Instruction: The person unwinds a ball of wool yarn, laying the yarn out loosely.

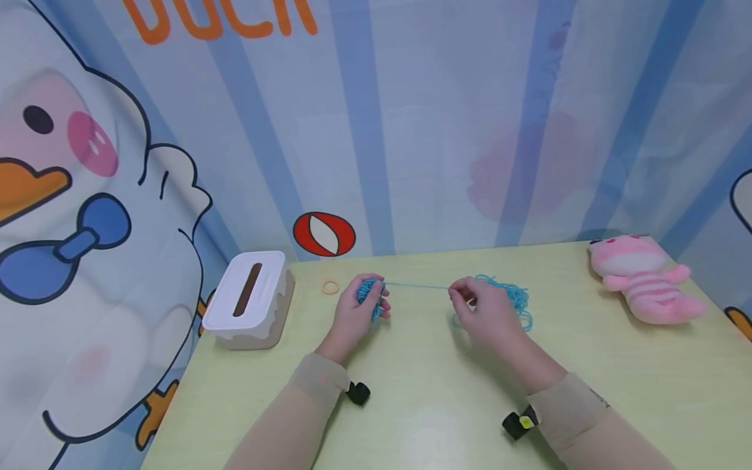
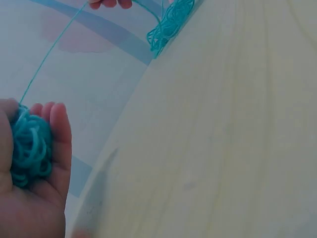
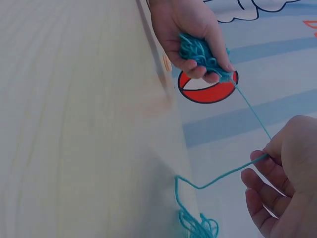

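Note:
A bundle of teal yarn sits in my left hand, held between the thumb and the curled fingers. From it a single strand runs taut across to my right hand, which pinches it between thumb and forefinger. The other right fingers curl loosely, as the right wrist view shows. Past the pinch, the strand hangs slack down to a loose heap of the same yarn on the table, partly hidden behind the right hand in the head view.
Left of the hands stands a white-lidded box with a brown slot. Between box and left hand lies a small pale orange ring. A pink striped plush toy lies at the table's right. A printed cloth hangs behind the table.

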A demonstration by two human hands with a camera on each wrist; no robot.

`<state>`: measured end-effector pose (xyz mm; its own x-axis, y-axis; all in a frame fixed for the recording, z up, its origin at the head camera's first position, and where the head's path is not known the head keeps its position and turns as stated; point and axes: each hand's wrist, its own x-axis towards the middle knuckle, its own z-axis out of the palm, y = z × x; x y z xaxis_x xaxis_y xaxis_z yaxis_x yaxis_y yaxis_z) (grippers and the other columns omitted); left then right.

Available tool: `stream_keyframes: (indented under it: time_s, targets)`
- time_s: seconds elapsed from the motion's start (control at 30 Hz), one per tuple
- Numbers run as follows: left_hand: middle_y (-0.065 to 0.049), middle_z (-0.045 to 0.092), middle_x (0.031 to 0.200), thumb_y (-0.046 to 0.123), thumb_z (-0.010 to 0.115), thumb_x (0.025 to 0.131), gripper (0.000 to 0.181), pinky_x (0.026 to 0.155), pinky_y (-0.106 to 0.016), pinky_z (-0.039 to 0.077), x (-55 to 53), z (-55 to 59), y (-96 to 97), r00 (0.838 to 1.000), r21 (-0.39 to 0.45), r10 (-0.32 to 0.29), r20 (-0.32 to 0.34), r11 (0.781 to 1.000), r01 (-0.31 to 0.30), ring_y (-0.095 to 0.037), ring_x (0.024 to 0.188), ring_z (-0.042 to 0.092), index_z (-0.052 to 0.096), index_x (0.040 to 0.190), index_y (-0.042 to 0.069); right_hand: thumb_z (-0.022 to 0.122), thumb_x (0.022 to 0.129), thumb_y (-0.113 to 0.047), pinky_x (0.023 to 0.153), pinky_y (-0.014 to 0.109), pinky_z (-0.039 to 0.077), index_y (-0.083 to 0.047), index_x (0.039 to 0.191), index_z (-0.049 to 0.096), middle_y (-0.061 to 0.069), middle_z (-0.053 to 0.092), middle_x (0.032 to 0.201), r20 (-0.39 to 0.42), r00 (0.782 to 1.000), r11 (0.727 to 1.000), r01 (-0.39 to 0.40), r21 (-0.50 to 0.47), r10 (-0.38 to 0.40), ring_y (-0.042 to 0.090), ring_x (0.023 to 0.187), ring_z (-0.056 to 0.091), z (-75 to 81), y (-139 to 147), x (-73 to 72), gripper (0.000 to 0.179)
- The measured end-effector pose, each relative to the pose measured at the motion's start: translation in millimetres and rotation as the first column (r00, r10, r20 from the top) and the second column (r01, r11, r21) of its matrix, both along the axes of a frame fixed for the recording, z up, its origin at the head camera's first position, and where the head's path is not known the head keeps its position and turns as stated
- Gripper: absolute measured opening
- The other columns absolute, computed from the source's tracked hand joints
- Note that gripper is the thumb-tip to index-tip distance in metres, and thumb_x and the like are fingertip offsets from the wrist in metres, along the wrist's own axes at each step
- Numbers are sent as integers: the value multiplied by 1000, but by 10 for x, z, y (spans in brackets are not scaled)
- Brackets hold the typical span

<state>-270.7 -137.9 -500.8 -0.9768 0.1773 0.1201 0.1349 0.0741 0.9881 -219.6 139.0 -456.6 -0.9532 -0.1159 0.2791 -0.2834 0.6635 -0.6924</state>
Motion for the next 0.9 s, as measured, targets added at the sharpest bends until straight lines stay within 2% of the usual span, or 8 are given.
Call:
stream_keyframes:
  time_s: [0.13, 0.23, 0.33, 0.43, 0.53, 0.67, 0.77, 0.9]
  targets:
    - [-18, 67, 105, 31, 61, 115, 40, 74, -26, 63, 2, 14, -9, 997, -61, 63, -43, 996, -66, -20, 77, 67, 58, 148, 9, 66, 109, -17, 87, 41, 62, -4, 120, 77, 10, 81, 104, -21, 999, 1000, 30, 3, -30, 24, 93, 74, 2, 227, 7, 20]
    - [-10, 63, 95, 26, 62, 114, 39, 72, -26, 61, 15, 37, -12, 995, -69, 88, -54, 993, -92, -21, 74, 64, 58, 150, 9, 67, 109, -16, 87, 40, 61, -4, 121, 77, 11, 81, 105, -23, 998, 998, 54, 24, -54, 25, 93, 74, 14, 375, 8, 20]
    - [-7, 63, 95, 21, 61, 114, 38, 73, -26, 61, 24, 47, -13, 995, -51, 92, -39, 994, -94, -21, 76, 66, 58, 149, 8, 67, 110, -18, 85, 41, 59, -4, 123, 77, 11, 81, 105, -9, 998, 996, 69, 60, -69, 25, 92, 72, 27, 514, 15, 22]
    - [-8, 66, 96, 24, 61, 114, 37, 77, -25, 63, 28, 46, -19, 996, -49, 91, -21, 995, -92, -20, 77, 69, 60, 148, 9, 66, 110, -19, 81, 39, 57, -5, 123, 77, 11, 80, 104, 4, 997, 993, 81, 89, -82, 24, 91, 70, 33, 650, 27, 22]
    - [-12, 68, 98, 34, 63, 114, 40, 79, -24, 63, 22, 31, -31, 995, -68, 101, -18, 993, -102, -19, 77, 72, 62, 146, 10, 66, 111, -21, 77, 37, 55, -4, 125, 77, 12, 80, 104, 18, 995, 989, 95, 113, -98, 24, 90, 70, 32, 787, 38, 24]
    - [-21, 70, 105, 40, 63, 113, 45, 76, -24, 63, -3, -3, -43, 992, -67, 121, -27, 990, -123, -18, 74, 72, 64, 141, 5, 64, 112, -23, 74, 36, 52, -4, 127, 76, 14, 80, 106, 54, 990, 981, 118, 156, -128, 26, 91, 70, 17, 972, 51, 27]
    - [-22, 71, 111, 44, 63, 112, 47, 75, -24, 64, -8, -15, -47, 991, -50, 131, -15, 990, -132, -18, 74, 71, 64, 138, 5, 63, 112, -24, 75, 41, 54, -3, 127, 75, 16, 79, 109, 83, 985, 972, 132, 196, -150, 30, 93, 69, -19, 1099, 59, 28]
    - [-14, 71, 112, 50, 63, 111, 50, 76, -25, 64, -4, -13, -49, 991, -41, 135, -3, 990, -135, -19, 76, 71, 64, 138, 8, 64, 111, -23, 80, 50, 56, -2, 125, 77, 19, 80, 111, 94, 984, 962, 128, 242, -154, 33, 95, 71, -91, 1197, 54, 28]
